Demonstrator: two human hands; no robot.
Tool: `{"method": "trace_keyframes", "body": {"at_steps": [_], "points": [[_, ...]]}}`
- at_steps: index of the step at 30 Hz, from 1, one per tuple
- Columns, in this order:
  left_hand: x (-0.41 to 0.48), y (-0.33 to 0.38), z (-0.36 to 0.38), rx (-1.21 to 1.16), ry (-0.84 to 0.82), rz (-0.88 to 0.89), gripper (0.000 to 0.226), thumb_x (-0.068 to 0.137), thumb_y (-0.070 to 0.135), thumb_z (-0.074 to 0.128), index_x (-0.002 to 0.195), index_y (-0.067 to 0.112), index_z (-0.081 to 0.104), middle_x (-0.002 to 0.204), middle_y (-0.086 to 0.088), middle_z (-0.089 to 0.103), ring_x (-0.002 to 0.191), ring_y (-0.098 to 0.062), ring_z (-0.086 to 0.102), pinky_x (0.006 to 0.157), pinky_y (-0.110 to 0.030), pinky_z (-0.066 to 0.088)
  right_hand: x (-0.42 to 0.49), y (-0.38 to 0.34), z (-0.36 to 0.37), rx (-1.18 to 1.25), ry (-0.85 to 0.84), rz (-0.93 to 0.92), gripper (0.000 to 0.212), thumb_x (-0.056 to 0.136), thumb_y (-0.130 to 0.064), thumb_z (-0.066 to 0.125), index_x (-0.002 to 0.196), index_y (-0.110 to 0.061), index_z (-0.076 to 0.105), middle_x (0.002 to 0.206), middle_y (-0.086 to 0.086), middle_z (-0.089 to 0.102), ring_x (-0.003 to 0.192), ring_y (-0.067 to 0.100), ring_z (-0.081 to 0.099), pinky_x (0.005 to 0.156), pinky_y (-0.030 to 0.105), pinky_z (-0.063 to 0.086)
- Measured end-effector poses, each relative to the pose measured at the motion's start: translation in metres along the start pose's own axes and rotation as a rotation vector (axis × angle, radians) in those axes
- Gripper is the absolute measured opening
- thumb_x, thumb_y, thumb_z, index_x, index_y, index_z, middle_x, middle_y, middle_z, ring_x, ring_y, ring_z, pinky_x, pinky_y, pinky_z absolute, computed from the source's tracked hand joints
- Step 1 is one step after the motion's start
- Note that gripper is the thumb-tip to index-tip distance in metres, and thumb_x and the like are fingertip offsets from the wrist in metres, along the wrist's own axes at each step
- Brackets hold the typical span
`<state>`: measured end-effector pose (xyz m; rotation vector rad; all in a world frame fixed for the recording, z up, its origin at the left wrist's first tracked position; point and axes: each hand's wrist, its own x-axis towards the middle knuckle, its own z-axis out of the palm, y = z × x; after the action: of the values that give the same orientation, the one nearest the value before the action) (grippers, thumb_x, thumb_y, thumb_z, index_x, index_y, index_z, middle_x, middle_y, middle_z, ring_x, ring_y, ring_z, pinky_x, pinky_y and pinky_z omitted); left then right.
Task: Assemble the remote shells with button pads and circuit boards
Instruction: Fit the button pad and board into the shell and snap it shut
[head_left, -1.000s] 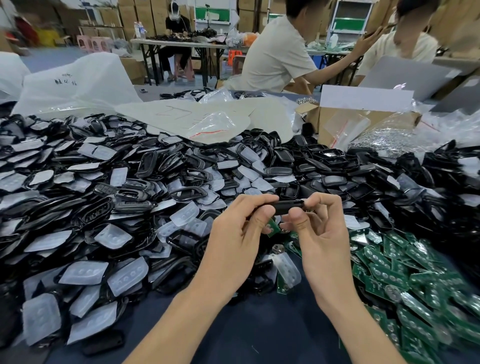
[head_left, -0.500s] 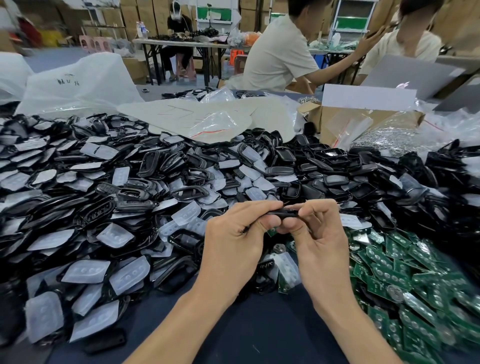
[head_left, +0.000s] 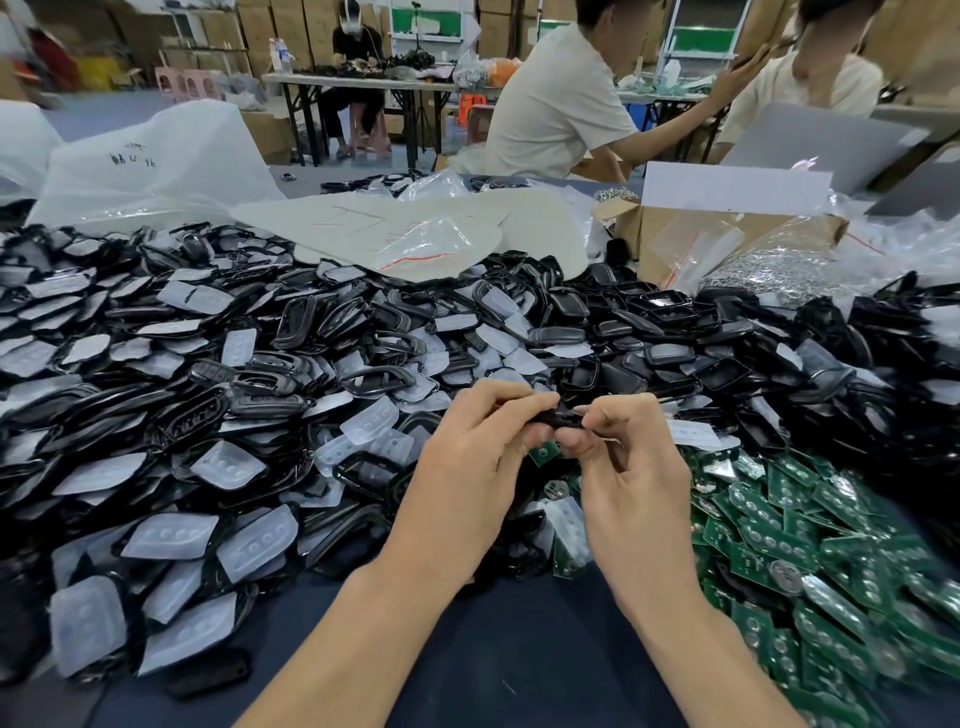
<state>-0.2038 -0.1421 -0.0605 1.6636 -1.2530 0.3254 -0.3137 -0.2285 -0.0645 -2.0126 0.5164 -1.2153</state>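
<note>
Gripping one black remote shell between both hands at centre frame.
Pinched at its left end by the left hand and at its right end by the right hand, fingers of both curled round it, raised above the dark counter. Heaped across the left and middle: black shells mixed with translucent button pads. Piled at lower right: green circuit boards, with one more showing just under the hands. Behind, at upper right, a cardboard box.
</note>
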Motion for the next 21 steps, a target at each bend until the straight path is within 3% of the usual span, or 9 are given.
{"method": "trace_keyframes", "body": {"at_steps": [5,10,21], "points": [[0.0,-0.0014,-0.0002,0.09,0.022,0.069,0.026,0.095,0.01,0.058,0.116,0.007,0.074,0.098,-0.002,0.067,0.089,-0.021,0.064,0.075,-0.035,0.055,-0.002,0.001,0.0021,-0.063,0.011,-0.014,0.04,0.096,0.001,0.061,0.094,-0.037,0.048,0.093,0.006,0.061,0.083,0.02,0.064,0.063,0.034,0.048],[0.0004,-0.0011,0.0001,0.113,0.046,0.105,0.04,0.082,-0.016,0.067,0.115,0.006,0.075,0.093,-0.004,0.068,0.085,-0.025,0.064,0.07,-0.04,0.058,-0.0034,0.0019,0.0033,-0.032,0.04,0.021,0.041,0.094,0.005,0.062,0.093,-0.033,0.049,0.092,0.004,0.062,0.088,0.011,0.064,0.068,0.023,0.048],[-0.0002,0.0025,-0.0017,0.168,0.061,0.138,0.038,0.081,-0.015,0.069,0.111,0.008,0.077,0.086,0.0,0.069,0.079,-0.021,0.063,0.07,-0.034,0.056,-0.0042,0.0034,0.0012,-0.03,0.016,0.033,0.046,0.093,0.008,0.059,0.094,-0.036,0.048,0.094,0.006,0.063,0.091,0.017,0.066,0.072,0.033,0.052]]}}
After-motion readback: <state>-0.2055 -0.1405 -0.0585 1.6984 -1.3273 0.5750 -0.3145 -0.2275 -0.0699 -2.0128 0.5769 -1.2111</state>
